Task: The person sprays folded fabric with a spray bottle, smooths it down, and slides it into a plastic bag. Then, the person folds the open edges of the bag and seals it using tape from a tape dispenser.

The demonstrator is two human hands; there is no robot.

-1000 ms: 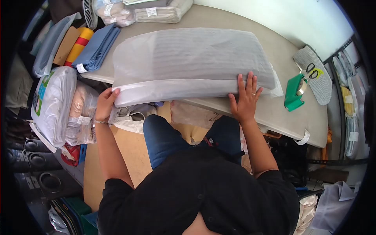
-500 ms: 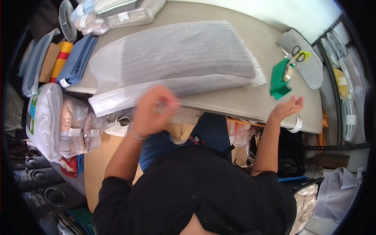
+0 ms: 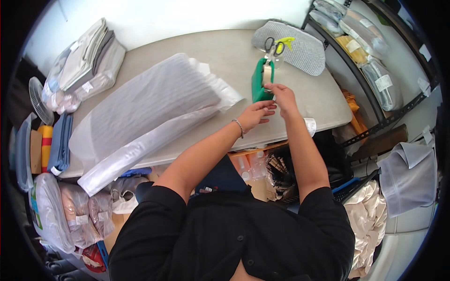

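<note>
At the front end of a green tape dispenser, my right hand has its fingers pinched on the tape end below the roll of tape. My left hand is just in front of the dispenser, fingers stretched out and apart, holding nothing. To the left lies a large flat package in a clear plastic bag, its near edge folded into a long strip. Black-handled scissors stand at the dispenser's far end, beside a yellow-green object.
A grey textured mat lies at the table's back right. Folded, bagged fabrics are stacked at the back left, near a fan. A shelf with bagged goods flanks the right side. A white label roll is at the front edge.
My view has turned right. Both hands have come to the tape dispenser, the left from over the plastic-bagged package, the right from near the table edge. My right fingers have closed on the tape.
</note>
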